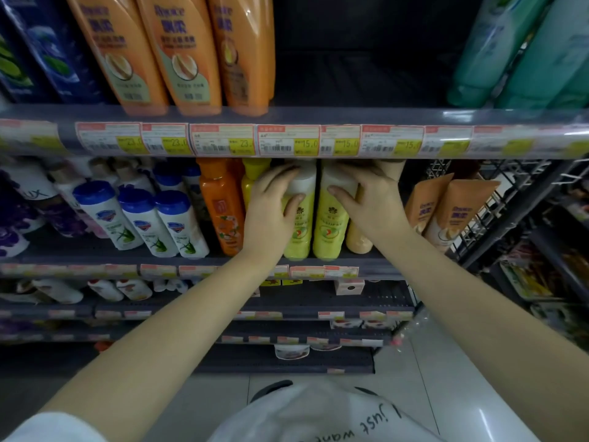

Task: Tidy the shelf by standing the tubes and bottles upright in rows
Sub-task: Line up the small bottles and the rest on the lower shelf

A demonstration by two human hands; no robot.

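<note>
A white shirt at 6 o'clock reads "Just wan". At centre, the left hand grasps one yellow bottle and the right hand its twin, both upright. Beyond, at 12 o'clock, price tags read "15.0".

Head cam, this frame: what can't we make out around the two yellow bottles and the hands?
- Tops of the yellow bottles: hidden by the upper shelf edge and both hands.
- Left hand and right hand: fingertips go behind the bottles, so how firm the grip is stays unclear.
- Pale bottle: mostly behind the right wrist.
- Price tags: small print blurred.
</note>
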